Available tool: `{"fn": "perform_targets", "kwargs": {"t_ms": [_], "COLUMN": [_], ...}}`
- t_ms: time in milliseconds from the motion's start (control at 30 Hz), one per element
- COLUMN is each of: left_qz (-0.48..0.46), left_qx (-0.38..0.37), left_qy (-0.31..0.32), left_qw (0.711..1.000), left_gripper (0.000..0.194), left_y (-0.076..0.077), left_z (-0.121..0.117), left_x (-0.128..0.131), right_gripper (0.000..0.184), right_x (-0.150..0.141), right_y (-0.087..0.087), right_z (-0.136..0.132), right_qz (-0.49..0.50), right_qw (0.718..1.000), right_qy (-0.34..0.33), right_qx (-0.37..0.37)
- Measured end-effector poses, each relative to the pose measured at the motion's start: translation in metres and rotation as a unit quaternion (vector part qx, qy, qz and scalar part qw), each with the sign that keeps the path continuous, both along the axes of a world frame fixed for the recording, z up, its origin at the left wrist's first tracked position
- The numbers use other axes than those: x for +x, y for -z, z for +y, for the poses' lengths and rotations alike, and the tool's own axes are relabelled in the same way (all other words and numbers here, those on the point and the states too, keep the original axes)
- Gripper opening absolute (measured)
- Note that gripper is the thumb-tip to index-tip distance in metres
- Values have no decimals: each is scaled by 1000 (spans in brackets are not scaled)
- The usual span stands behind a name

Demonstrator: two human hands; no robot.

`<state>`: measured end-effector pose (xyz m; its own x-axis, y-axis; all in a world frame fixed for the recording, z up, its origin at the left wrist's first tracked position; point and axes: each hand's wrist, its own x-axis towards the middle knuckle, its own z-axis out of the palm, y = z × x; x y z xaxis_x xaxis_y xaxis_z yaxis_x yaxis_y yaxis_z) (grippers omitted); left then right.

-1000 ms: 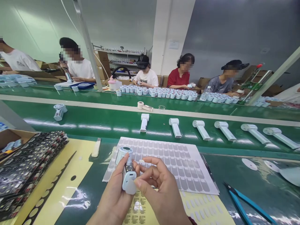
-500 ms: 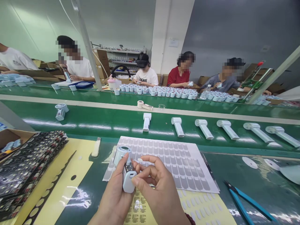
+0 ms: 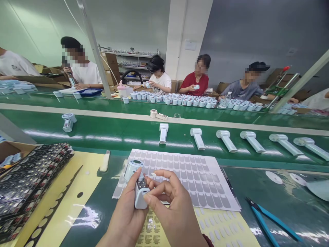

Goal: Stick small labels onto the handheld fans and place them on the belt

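Observation:
My left hand [image 3: 128,209] is wrapped round a light-blue handheld device [image 3: 141,202] with a round head and a short handle. A dark circuit board shows in the open side of its handle, and a small slot is in the handle's end. My right hand [image 3: 172,202] is closed at the handle, its thumb and fingers pinching near the end. At the tip of my right index finger sits a small white oval piece [image 3: 153,174], perhaps a sticker. Beneath the hands lie a sheet of grey labels [image 3: 190,168] and a yellow sheet of small white ovals [image 3: 221,223].
Blue-handled pliers [image 3: 267,219] lie right. Stacked circuit boards [image 3: 33,185] and a yellow backing sheet [image 3: 87,181] are left. Ahead, a green belt [image 3: 123,133] carries several light-blue devices [image 3: 226,140]. Co-workers [image 3: 160,80] sit beyond, behind rows of round parts [image 3: 180,100].
The devices on the belt have shifted slightly right. Co-workers opposite have raised the parts in their hands. My hands and the device in them have hardly moved.

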<state>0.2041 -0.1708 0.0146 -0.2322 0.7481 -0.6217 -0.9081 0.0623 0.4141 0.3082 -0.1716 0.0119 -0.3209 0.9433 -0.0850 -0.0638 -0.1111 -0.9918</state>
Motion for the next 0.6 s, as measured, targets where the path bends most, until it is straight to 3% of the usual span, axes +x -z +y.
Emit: {"fn": "perform_targets", "kwargs": {"t_ms": [67,233,300,367,467,533,600], "left_qz": [-3,-9,-19,-44,-85,-60,40], "left_qx": [-3,-51,-59,-54,-57,-56,-58], "left_qy": [-7,-33,-22,-9,26,63,90], "left_qw": [1000,998,998,998,994,995,993], "left_gripper": [18,12,16,19,16,13,9], "left_y": [-1,-11,-16,-20,-19,-13,-2], "left_z": [-1,-9,-12,-14,-18,-22,-28], "left_x": [2,10,11,9,0,-8,-15], "right_gripper": [40,66,88,97,73,58,43], "right_x": [-1,-5,-6,-3,9,19,30], "right_y": [3,12,14,16,22,29,38], "right_z": [-4,-13,-13,-9,-3,-1,-1], "right_qz": [-17,-87,-92,-45,51,32,-39], "right_qw": [999,976,976,989,998,999,998], "right_qy": [10,79,96,82,30,25,32], "right_qx": [28,184,172,111,36,30,40]}}
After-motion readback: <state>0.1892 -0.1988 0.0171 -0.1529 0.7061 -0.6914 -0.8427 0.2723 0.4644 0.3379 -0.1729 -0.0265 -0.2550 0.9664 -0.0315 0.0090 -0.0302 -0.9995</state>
